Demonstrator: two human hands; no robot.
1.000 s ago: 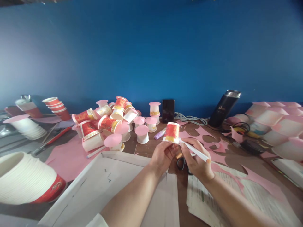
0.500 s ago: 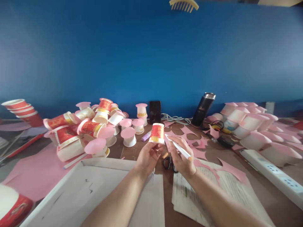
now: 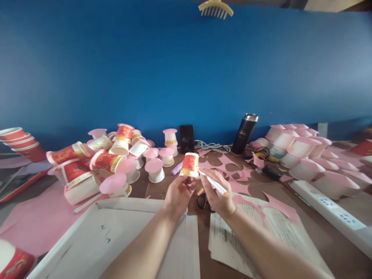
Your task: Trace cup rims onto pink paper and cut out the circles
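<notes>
My left hand (image 3: 179, 193) grips a red and gold paper cup (image 3: 190, 164) by its wide rim, holding it upside down above the table. In my right hand (image 3: 217, 192) is a white pen-like marker (image 3: 215, 183) with an orange end, its tip close to the cup's right side. Whether the tip touches the cup I cannot tell. Black scissors (image 3: 202, 200) lie below, partly hidden by my right hand. A small orange cap-like piece (image 3: 200, 191) sits between my hands. Behind the cup lies a purple tube (image 3: 176, 169).
Paper cups topped with pink discs (image 3: 154, 166) crowd the left; more pink-topped cups (image 3: 307, 166) are stacked right. A black phone (image 3: 186, 138) and black bottle (image 3: 245, 135) stand at the wall. Pink scraps (image 3: 229, 166), printed sheets (image 3: 226, 240), a power strip (image 3: 328, 203) and white box lid (image 3: 122, 228) surround me.
The cup has tilted slightly, and the marker's tip has come closer to its right side. The whole view has shifted a little, so the surroundings appear further left.
</notes>
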